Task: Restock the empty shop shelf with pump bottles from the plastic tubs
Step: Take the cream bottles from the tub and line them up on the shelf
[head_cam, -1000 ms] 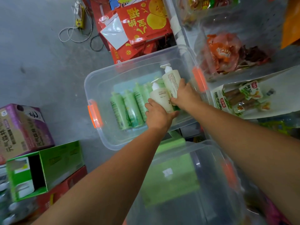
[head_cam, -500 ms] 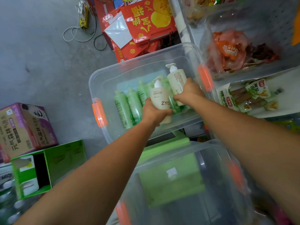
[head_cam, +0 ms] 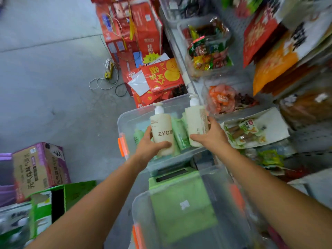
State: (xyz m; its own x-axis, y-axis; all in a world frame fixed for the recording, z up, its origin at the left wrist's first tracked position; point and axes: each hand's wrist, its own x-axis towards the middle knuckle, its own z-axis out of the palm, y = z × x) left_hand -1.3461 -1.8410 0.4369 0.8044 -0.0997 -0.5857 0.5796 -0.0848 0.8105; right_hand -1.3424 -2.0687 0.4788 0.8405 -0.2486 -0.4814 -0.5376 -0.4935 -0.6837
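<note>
Two cream pump bottles sit mid-frame above the clear tub (head_cam: pixel 125 119): my left hand (head_cam: pixel 149 146) grasps the ZYOM bottle (head_cam: pixel 162 130), my right hand (head_cam: pixel 212 135) grasps the other bottle (head_cam: pixel 195 121).

floor (head_cam: pixel 45 87) open leftward, shelves (head_cam: pixel 305 141) crowding right

On your left: a purple-and-tan carton (head_cam: pixel 40 168) beside an open green box (head_cam: pixel 71 193). Ahead of you on the grey floor (head_cam: pixel 45 87): stacked red gift boxes (head_cam: pixel 136 29), a yellow power strip (head_cam: pixel 109 71) with coiled white cable. On your right: bagged snacks (head_cam: pixel 210 56) on shelving.
</note>
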